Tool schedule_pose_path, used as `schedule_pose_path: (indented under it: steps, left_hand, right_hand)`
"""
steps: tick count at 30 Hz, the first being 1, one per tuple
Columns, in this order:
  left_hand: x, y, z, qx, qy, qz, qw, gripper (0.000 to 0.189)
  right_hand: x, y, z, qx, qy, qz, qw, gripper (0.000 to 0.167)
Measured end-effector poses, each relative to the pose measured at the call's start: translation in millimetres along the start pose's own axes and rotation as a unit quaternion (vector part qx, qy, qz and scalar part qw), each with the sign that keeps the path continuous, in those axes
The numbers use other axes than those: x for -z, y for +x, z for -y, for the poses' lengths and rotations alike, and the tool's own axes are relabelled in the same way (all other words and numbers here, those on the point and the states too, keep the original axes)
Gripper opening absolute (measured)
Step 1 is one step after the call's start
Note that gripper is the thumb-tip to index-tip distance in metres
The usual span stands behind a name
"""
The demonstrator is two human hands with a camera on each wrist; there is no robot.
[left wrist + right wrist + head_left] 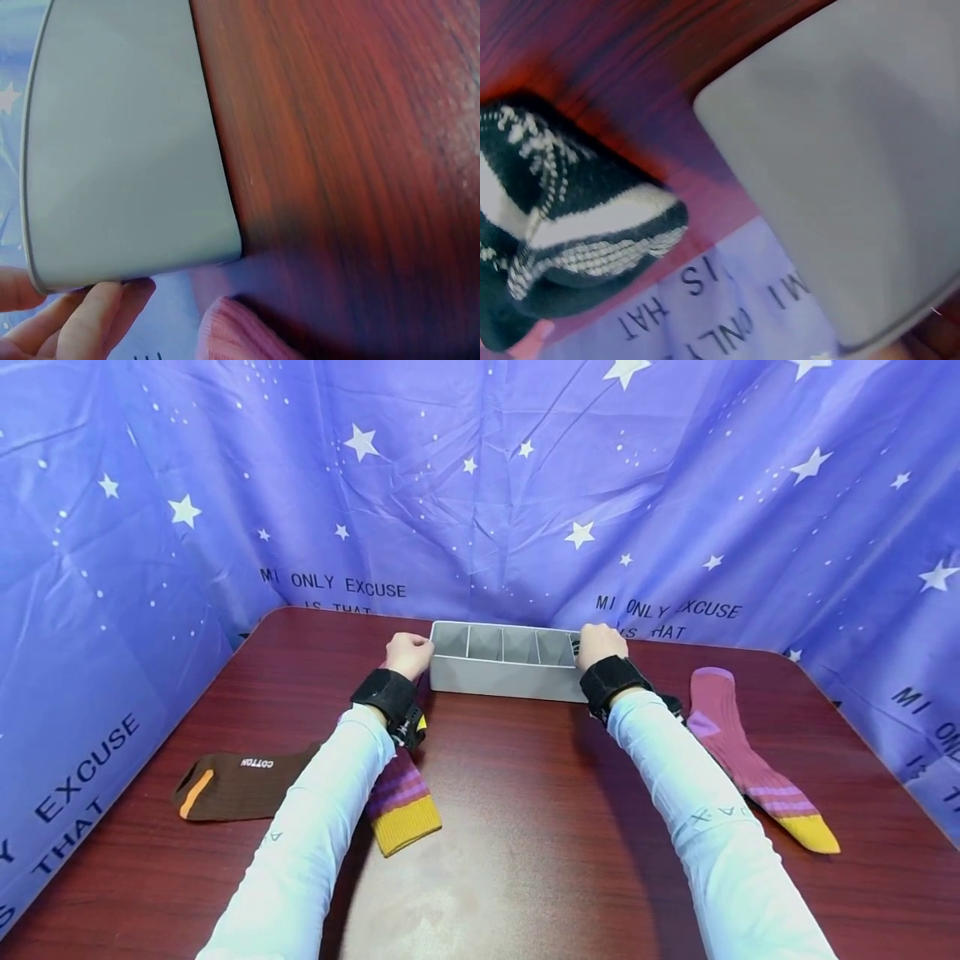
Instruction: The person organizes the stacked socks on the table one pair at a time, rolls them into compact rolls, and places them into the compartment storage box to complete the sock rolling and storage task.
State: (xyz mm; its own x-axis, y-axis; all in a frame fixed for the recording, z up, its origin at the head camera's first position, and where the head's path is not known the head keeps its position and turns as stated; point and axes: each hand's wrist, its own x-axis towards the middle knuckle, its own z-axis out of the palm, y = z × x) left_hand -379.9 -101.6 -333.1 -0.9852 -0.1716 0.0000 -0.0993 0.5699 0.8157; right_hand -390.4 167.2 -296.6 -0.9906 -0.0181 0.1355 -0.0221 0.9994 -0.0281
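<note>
Spotting 1 brown sock [243,789] at the far left, lying flat on the dark red table [525,827], with an orange stripe and the word COTTON in white. Finding 1 striped pink sock [405,802] next, with a yellow end, partly hiding behind the white left sleeve [315,827]. Pinching the left end of a long grey box [510,679] with the left hand [409,655], pressing fingers on its end wall. Having the box near the back edge of the table, in front of a blue curtain [480,510] with white stars. Counting 5 slots, with something dark in the last, too small to tell. Gripping the right end with the right hand [602,645], hiding most fingers. Spotting 1 black and white sock [592,217] near that end, bunching up. Ending at the right with 1 long pink sock [723,735], showing purple stripes and a yellow end
</note>
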Motion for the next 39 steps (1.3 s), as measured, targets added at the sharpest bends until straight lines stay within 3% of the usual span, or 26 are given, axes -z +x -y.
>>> schedule_pose_path:
  steps: [2,4,6,8,9,11,13,15,17,20,23,24,25,27,31,32,34,36,39]
  left_hand:
    - [-8.1,24.7,20.5,-0.007,-0.003,0.042,0.9991,0.033]
    - [-11.8,46.8,45.7,-0.066,0.014,0.076,0.9948,0.048]
    - [-5.0,55.7,57.0,-0.114,0.061,0.118,0.9845,0.062]
    - [16.9,35.2,44.8,-0.152,0.145,0.155,0.9655,0.067]
    - [31.0,15.2,33.9,-0.175,0.187,0.159,0.9537,0.067]
    - [54.6,-15.3,19.6,-0.188,0.258,0.188,0.9288,0.061]
    - [62.9,-23.9,29.7,-0.222,0.305,0.204,0.9035,0.057]
    - [54.5,-5.9,68.7,-0.266,0.331,0.201,0.8826,0.055]
    - [38.4,24.8,117.1,-0.286,0.351,0.207,0.8673,0.056]
    - [11.6,68.8,186.9,-0.287,0.382,0.197,0.8558,0.055]
    - [-1.3,88.8,221.6,-0.253,0.411,0.209,0.8508,0.055]
    - [-1.6,89.5,226.1,-0.255,0.412,0.201,0.8512,0.053]
    - [-9.1,100.3,235.9,-0.246,0.417,0.206,0.8502,0.054]
    - [-15.9,105.8,238.3,-0.245,0.418,0.208,0.8496,0.056]
    - [-20.0,89.5,214.3,-0.237,0.429,0.226,0.8418,0.057]
    - [-15.8,73.4,197.2,-0.24,0.432,0.23,0.8385,0.058]
    - [-15.5,55.2,178.6,-0.235,0.445,0.235,0.8318,0.058]
    - [-20.6,49.6,174.5,-0.23,0.45,0.236,0.8303,0.058]
    - [-36.1,57.1,183.3,-0.247,0.449,0.22,0.8302,0.056]
  right_hand:
    - [1,-3.7,5,0.016,-0.015,-0.01,0.9997,0.019]
    - [1,-10.3,12,0.047,-0.017,-0.035,0.9981,0.025]
    - [2,-20.2,21,0.097,-0.003,-0.073,0.9926,0.034]
    - [5,-36.0,35,0.165,0.025,-0.093,0.9817,0.045]
    - [3,-44.3,41,0.208,0.034,-0.105,0.9719,0.047]
    - [-2,-64.0,59,0.296,0.043,-0.108,0.948,0.048]
    - [-7,-88.4,76,0.379,0.039,-0.083,0.9209,0.049]
    - [-11,-114.7,91,0.451,0.032,-0.035,0.8914,0.051]
    - [-16,-138.5,104,0.509,0.019,0.018,0.8605,0.053]
    - [-23,-166.0,117,0.568,0.0,0.084,0.819,0.053]
    - [-29,-179.7,123,0.592,-0.026,0.111,0.7977,0.052]
    - [-29,-181.7,124,0.595,-0.032,0.114,0.7951,0.052]
    - [-28,-182.9,123,0.593,-0.039,0.119,0.7954,0.051]
    - [-26,-183.6,120,0.586,-0.047,0.127,0.799,0.049]
    - [-19,-187.3,111,0.574,-0.052,0.135,0.8058,0.048]
    - [-18,-188.8,108,0.572,-0.051,0.136,0.8071,0.048]
    - [-17,-192.5,102,0.569,-0.046,0.137,0.8094,0.049]
    - [-16,-196.3,94,0.567,-0.039,0.139,0.8108,0.05]
    - [-15,-202.1,83,0.571,-0.026,0.133,0.8099,0.049]
